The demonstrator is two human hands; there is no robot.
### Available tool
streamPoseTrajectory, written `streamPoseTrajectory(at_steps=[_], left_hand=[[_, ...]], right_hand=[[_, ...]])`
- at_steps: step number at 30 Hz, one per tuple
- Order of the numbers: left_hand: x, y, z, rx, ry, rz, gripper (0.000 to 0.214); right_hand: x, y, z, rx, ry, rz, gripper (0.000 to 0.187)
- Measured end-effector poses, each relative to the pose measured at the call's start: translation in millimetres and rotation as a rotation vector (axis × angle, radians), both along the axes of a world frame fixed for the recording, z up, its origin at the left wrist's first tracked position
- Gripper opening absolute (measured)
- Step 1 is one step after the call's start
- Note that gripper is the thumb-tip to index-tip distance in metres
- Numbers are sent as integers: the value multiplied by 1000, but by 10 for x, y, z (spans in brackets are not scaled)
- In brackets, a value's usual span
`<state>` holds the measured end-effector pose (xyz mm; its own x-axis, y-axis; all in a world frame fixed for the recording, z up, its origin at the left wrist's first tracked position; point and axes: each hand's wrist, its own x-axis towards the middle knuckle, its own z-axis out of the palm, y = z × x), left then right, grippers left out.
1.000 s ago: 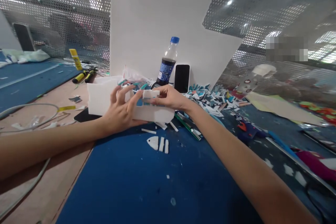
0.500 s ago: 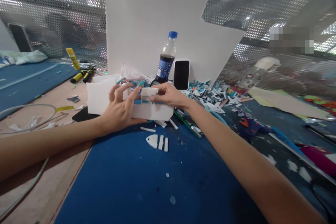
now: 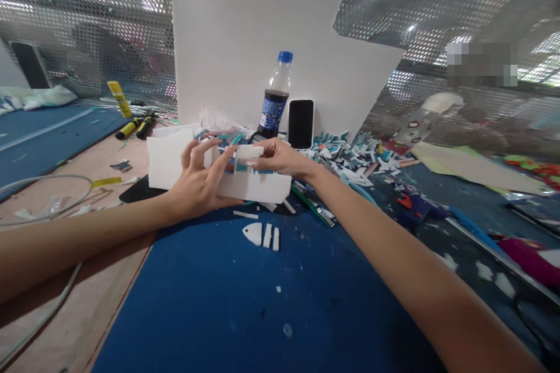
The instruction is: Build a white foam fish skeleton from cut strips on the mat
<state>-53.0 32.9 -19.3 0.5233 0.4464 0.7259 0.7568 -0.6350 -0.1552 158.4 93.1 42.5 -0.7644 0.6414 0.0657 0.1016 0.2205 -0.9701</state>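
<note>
The left hand [image 3: 199,179] has its fingers spread and bent against the white board [image 3: 256,187], near the far edge of the blue mat [image 3: 236,315]; whether it grips cannot be told. The right hand [image 3: 280,158] pinches a small white section [image 3: 245,153] above the board's lower right part.

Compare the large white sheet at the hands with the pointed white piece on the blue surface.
Size: the white sheet is far larger than the pointed white piece.
Pose: the white sheet is raised up on edge, while the pointed white piece lies flat on the blue surface.
Contact: the left hand touches the white sheet; no hand touches the pointed white piece.
Shared: both are white.
</note>
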Motion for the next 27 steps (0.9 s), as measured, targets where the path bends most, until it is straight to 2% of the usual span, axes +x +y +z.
streamPoseTrajectory(at_steps=[8, 14, 19, 23, 27], left_hand=[[9, 20, -6, 29, -34, -60, 105], [0, 25, -5, -2, -23, -53, 102], [-5, 31, -4, -11, -33, -71, 102], [-5, 47, -19, -3, -40, -103, 102], [-10, 58, -31, -10, -35, -106, 101]], right_hand=[[17, 46, -123, -52, 38, -13, 38], [12, 8, -162, -66, 45, -13, 40], [6, 7, -132, -36, 8, -11, 44], [17, 14, -61, 17, -41, -7, 39], [21, -22, 18, 114, -188, 35, 36]])
